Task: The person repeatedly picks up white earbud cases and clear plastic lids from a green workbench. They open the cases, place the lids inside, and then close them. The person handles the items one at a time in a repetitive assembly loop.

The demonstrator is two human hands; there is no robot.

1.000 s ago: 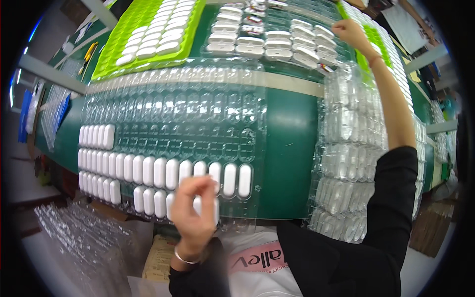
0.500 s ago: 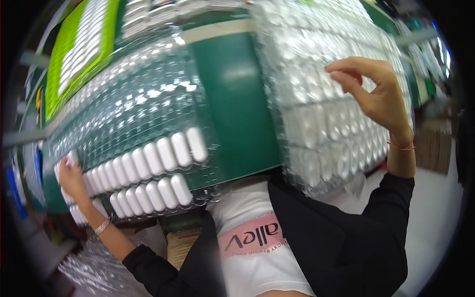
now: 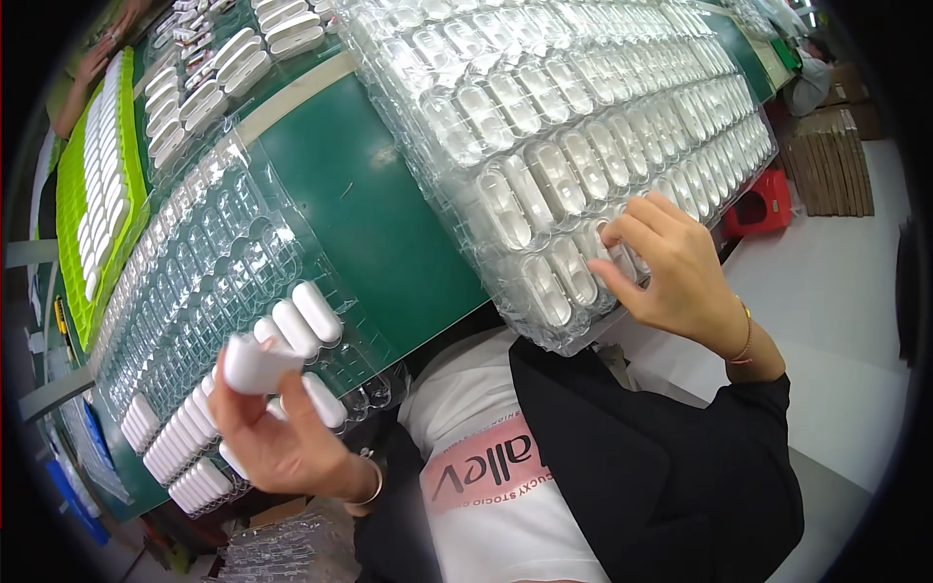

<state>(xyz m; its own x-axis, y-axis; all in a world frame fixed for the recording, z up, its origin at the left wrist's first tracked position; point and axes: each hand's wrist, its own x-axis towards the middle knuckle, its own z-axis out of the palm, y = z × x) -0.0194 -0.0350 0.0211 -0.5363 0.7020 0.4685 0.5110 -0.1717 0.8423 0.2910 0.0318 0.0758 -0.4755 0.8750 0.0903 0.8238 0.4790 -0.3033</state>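
My left hand [image 3: 282, 428] holds a white oblong case [image 3: 258, 362] just above the near edge of a clear blister tray [image 3: 209, 262]. Several more white cases [image 3: 311, 311] lie in that tray's near pockets. My right hand [image 3: 671, 267] rests with fingertips on the near edge of a stack of clear blister trays [image 3: 544, 126] that hold clear inserts. Both trays lie on a green table [image 3: 379, 223].
A bright green tray [image 3: 73, 209] filled with white cases sits at the far left. Loose white cases [image 3: 209, 78] lie at the table's far side. A red stool [image 3: 763, 204] and stacked cardboard [image 3: 836, 155] stand on the floor to the right. Another person's hand [image 3: 92, 63] shows top left.
My left hand has lifted a white case off the tray toward me. My right hand dropped to the near edge of the clear tray stack. The view swung right.
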